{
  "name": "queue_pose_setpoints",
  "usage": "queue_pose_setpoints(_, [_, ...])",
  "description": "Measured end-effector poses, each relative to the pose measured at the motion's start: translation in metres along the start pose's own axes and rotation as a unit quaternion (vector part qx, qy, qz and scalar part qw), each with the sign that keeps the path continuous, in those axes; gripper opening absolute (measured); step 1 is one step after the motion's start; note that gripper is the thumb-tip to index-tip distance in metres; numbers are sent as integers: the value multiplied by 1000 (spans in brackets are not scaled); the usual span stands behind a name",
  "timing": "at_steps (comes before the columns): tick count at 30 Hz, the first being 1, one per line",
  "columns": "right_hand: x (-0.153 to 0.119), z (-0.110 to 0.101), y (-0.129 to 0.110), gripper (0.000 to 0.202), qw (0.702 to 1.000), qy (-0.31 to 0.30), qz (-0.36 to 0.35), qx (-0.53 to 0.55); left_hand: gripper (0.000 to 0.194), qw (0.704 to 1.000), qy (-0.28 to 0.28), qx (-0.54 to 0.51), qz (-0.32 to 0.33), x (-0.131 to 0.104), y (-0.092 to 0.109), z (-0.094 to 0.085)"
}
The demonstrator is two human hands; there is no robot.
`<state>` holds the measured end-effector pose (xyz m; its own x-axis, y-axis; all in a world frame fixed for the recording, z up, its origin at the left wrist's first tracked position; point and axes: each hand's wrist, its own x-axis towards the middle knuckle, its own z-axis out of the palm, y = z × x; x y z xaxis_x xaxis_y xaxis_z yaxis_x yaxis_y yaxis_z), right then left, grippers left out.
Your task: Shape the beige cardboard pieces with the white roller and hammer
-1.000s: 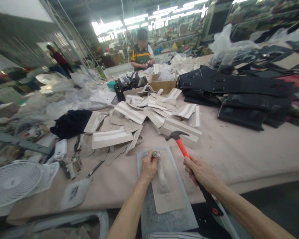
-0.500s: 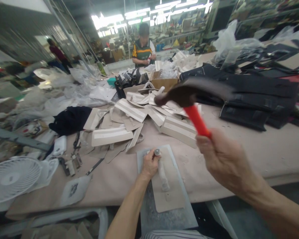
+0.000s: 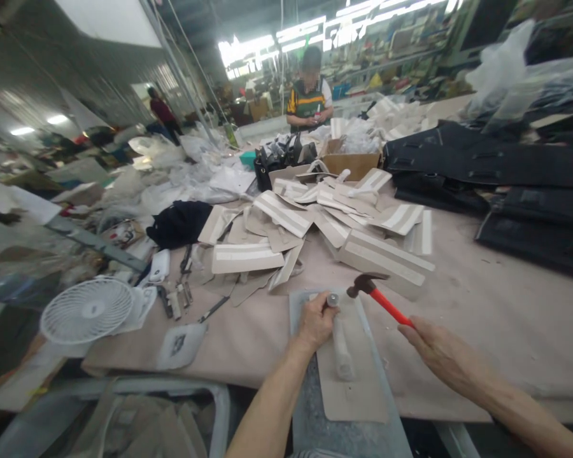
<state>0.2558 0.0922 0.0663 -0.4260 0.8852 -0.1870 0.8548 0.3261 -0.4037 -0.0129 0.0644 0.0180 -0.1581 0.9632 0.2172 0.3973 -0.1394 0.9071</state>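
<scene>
Left hand pinches a round-topped metal piece; right hand grips a hammer

The person's left hand (image 3: pixel 315 321) is closed on a round-topped metal piece (image 3: pixel 333 299), thumb and fingers around it below its top. The right hand (image 3: pixel 442 350) is wrapped around the handle of a hammer (image 3: pixel 391 310), whose head sits just beside the metal piece, a narrow gap between them.

Under the left hand a beige panel (image 3: pixel 358 394) with a pale strap (image 3: pixel 342 356) lies on a grey slab (image 3: pixel 348 439). The panel's right and near edges stay within the slab, and the slab reaches past the near edge of the table (image 3: pixel 458 331).

Beyond the slab's far edge, near it, spreads a pile of beige pieces (image 3: pixel 286 222) with white strips. Right of the hammer, a broad stretch of tabletop gives the arm room sideways, up to the black pieces (image 3: pixel 487 159) farther back. To the left lie small tools (image 3: pixel 174 302) and a white fan (image 3: pixel 88 312), well apart from both hands. A co-worker (image 3: pixel 310 102) stands at the far side.
</scene>
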Motion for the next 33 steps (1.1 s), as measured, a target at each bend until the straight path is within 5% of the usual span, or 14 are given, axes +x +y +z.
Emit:
queue_pose_setpoints(3, [7, 12, 21, 32, 997, 4, 60, -43, 13, 1000, 3, -5, 0, 1, -1, -1])
queue_pose_setpoints(5, [8, 17, 19, 29, 990, 72, 50, -108, 14, 1000, 5, -8, 4, 0, -2, -1])
queue_pose_setpoints(9, [-1, 26, -34, 34, 980, 174, -97, -16, 16, 1000, 8, -27, -4, -2, -3, 2])
queue_pose_setpoints(13, [-12, 50, -106, 34, 994, 5, -101, 37, 17, 990, 45, -114, -66, 2, -5, 5])
queue_pose_setpoints(16, [-15, 67, -129, 35, 998, -33, -60, 12, 29, 929, 190, -276, -159, 8, -12, -1])
queue_pose_setpoints(19, [-18, 69, -128, 44, 998, -35, -53, 26, 38, 889, 256, -333, -184, 8, -20, -16])
queue_pose_setpoints(27, [-20, 56, -117, 55, 996, -9, -12, 86, 30, 960, 164, -188, -126, -33, -14, -31])
queue_pose_setpoints(33, [37, -3, -99, 40, 953, 126, 38, 272, 11, 964, 191, -154, -101, -40, -5, -27])
